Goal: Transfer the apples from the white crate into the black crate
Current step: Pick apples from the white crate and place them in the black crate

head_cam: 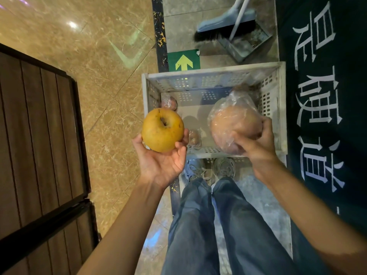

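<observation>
The white crate [214,73] stands on the floor in front of my feet. My left hand [162,161] holds a bare yellow apple [162,130] up, just left of the crate's near corner. Over the crate's right side, my right hand [258,141] grips an apple wrapped in clear plastic [234,124]. Two small wrapped apples lie inside the crate, one [169,103] at the left wall and one [194,136] near the front wall. No black crate is in view.
A dark wooden panel [39,135] lies to the left on the glossy tan floor. A dark mat with white characters [325,96] runs along the right. Behind the crate are a broom and dustpan [238,32] and a green arrow sticker [183,60].
</observation>
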Tool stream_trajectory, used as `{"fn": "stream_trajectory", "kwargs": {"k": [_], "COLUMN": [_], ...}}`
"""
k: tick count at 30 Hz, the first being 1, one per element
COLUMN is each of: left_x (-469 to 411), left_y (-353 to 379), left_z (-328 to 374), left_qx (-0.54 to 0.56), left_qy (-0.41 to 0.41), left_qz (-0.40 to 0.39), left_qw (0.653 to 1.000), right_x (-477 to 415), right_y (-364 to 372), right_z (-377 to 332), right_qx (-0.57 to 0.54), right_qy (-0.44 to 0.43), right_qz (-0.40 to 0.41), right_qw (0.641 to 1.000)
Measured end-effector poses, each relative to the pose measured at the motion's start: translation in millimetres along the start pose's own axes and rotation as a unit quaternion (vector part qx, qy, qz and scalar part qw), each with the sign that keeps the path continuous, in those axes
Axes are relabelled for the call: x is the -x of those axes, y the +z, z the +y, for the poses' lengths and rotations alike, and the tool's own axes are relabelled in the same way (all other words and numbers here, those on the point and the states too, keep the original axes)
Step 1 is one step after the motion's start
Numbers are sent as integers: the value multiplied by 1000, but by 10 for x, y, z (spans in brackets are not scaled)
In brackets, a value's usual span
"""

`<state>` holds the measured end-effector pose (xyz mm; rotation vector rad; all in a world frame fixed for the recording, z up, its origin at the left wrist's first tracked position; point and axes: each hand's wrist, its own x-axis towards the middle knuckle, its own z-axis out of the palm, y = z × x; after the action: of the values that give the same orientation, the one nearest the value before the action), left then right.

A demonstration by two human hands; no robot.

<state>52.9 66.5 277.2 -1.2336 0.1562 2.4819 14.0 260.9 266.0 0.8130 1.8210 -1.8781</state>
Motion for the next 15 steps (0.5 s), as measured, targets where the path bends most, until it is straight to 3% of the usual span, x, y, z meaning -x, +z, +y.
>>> {"fn": "stream_trajectory", "kwargs": {"k": [2,5,10,15], "left_x": [8,22,32,67], "left_y": [-7,-13,-47,-73], "left_z": [-10,-44,-76,-65], "left_qx": [3,10,3,4], "left_qy": [-3,-7,-16,-20], "left_qz": [-1,-4,7,16], "left_qw": [1000,1000,1000,1000], "right_x": [40,93,95,90], "right_y": [18,12,6,8], "right_z": [-3,4,39,50], "right_qx": [91,218,377,406], "right_qy": [-99,-223,-424,-460], "right_qz": [5,19,74,89], "right_qw": [991,950,820,785]}}
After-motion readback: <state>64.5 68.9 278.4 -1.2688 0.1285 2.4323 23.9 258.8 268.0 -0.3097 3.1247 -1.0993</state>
